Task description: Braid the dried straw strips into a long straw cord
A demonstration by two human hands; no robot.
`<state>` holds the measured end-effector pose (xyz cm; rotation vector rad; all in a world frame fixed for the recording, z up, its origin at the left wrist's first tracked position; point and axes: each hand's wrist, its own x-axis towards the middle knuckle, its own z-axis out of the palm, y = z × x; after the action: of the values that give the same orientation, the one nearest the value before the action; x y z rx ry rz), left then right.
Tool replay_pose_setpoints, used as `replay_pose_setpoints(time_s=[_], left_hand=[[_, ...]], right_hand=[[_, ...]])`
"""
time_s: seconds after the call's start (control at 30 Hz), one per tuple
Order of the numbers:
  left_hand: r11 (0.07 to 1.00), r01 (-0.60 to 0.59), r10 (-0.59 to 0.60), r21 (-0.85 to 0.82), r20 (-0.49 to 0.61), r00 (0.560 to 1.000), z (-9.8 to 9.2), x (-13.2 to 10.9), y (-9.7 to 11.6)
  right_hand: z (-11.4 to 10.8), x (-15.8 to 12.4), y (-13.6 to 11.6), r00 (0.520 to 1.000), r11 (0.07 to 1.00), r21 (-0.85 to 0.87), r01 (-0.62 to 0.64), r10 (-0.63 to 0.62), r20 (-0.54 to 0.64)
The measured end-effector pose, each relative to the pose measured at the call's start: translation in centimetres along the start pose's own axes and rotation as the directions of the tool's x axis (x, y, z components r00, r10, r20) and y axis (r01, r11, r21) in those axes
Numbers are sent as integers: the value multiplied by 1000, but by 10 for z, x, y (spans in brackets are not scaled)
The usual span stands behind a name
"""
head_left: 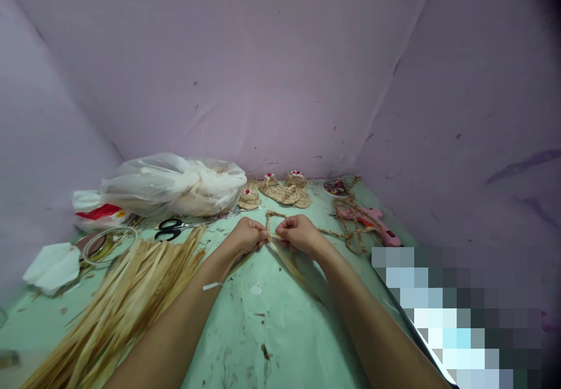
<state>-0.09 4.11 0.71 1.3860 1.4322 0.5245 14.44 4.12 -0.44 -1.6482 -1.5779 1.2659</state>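
Both hands meet near the middle of the green table, closed on strips of dried plant fibre. My left hand [248,235] pinches the working end of a braided fibre cord [269,219]. Close beside it, my right hand [298,234] grips a strand at the same end. A loose pale fibre strip [291,266] hangs from between the hands toward me. Beyond the fingers the finished braid makes a small loop, then trails right to a tangled heap of braid [350,219]. The exact crossing of the strands is hidden by the fingers.
Loose fibre strips [131,295] lie left, near black-handled scissors [170,229], tape rolls [109,246] and a stuffed plastic bag [175,184]. Small woven slippers [280,190] stand by the wall. A pink glue gun [383,231] and a bead dish [336,187] are right.
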Motion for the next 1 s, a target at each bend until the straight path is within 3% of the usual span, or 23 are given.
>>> replay_pose_setpoints(time_s=[0.1, 0.3, 0.4, 0.5, 0.67, 0.8, 0.87, 0.93, 1.0], left_hand=[[1000, -9, 9, 9, 1, 1000, 1, 0, 0], [999, 7, -6, 50, -28, 1000, 5, 4, -4], [998, 50, -49, 23, -43, 998, 5, 6, -4], [996, 65, -68, -62, -39, 997, 4, 6, -5], [988, 0, 5, -152, 31, 1000, -1, 6, -12], [987, -63, 88, -147, 169, 982, -8, 9, -18], [991, -66, 89, -116, 205, 975, -10, 9, -19], [993, -62, 85, -102, 235, 968, -12, 9, -18], [991, -64, 93, -120, 260, 961, -12, 8, -17]], right_hand=[[-1, -3, -2, 1000, 994, -109, 0, 2, 18], [3, -11, -19, 996, 965, -257, -59, 42, -74], [14, -21, -28, 996, 913, -406, 43, -72, -57], [33, -36, -36, 974, 792, -594, 140, -219, -63], [47, -52, -44, 972, 723, -674, 152, -234, -32], [22, -44, -41, 980, 780, -604, 162, -198, 8], [8, -36, -37, 977, 867, -489, 99, -179, -120], [1, -29, -34, 970, 972, -235, 8, -64, -233], [4, -24, -32, 984, 993, 87, -84, 96, -152]])
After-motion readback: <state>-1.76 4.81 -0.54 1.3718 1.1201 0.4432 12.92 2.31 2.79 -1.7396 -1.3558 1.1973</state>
